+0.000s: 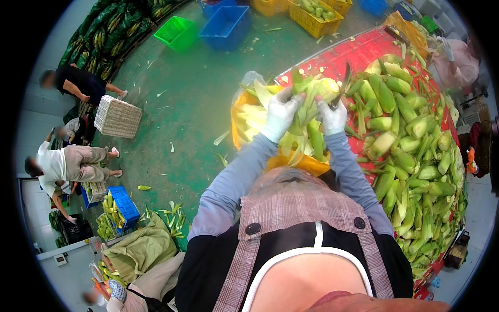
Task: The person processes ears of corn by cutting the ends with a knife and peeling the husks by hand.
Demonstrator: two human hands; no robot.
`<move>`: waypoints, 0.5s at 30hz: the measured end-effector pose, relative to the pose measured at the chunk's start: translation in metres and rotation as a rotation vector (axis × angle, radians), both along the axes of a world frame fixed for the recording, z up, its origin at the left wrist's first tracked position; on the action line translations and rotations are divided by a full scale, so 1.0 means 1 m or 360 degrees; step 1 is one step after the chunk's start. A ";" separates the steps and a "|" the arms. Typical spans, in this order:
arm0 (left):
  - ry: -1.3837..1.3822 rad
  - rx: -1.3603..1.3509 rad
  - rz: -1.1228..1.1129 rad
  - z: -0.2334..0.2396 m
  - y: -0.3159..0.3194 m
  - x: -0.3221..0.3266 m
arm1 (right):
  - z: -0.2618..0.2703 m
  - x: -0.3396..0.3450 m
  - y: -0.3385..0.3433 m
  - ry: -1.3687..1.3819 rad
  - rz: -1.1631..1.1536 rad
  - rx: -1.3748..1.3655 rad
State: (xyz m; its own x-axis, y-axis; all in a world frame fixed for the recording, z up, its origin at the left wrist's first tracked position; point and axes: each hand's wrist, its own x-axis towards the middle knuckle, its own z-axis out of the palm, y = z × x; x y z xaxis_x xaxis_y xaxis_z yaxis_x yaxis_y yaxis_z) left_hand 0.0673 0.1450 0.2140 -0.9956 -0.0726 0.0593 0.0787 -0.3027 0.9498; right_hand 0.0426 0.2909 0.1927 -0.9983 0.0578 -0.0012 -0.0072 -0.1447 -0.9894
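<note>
Both my hands wear whitish gloves with the fingertips bare. My left hand (284, 113) grips green husk leaves of a corn ear (325, 89), whose pale end points right. My right hand (330, 113) pinches the husk from the other side and also holds a knife with a dark curved blade (345, 84) pointing up. Below the hands, a yellow-orange bag (236, 128) is full of stripped husks (249, 113). A big heap of corn ears in green husks (409, 144) lies on the red table (331, 62) to the right.
Blue (226, 29) and green crates (177, 33) stand on the green floor, with yellow crates (312, 23) beyond. Several people are at the left, one beside a white crate (119, 117). A co-worker (456, 62) is across the table. Loose husks (175, 218) litter the floor.
</note>
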 end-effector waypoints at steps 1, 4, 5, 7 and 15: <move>-0.0052 0.0068 -0.0031 0.002 -0.001 0.001 | 0.000 0.000 0.000 -0.0013 0.0021 -0.0006; 0.0073 -0.0327 0.0052 -0.004 -0.001 -0.004 | -0.001 0.002 -0.002 0.0009 0.0032 0.0003; 0.0092 -0.0358 0.0085 -0.007 -0.001 -0.006 | -0.003 0.001 -0.003 0.0000 0.0011 -0.0030; 0.0127 -0.0426 0.0147 -0.015 -0.002 -0.008 | -0.008 -0.001 -0.001 -0.0023 -0.0033 -0.0100; 0.0019 0.0229 0.0561 -0.051 -0.049 0.005 | -0.013 -0.040 0.052 -0.0512 -0.0668 -0.1395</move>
State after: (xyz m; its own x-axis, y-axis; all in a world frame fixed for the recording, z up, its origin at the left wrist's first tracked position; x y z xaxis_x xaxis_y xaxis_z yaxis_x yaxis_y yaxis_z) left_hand 0.0725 0.0956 0.1633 -0.9073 -0.4190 0.0353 0.2127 -0.3851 0.8980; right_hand 0.0029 0.3432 0.1801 -0.8426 0.2524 -0.4758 0.0233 -0.8654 -0.5005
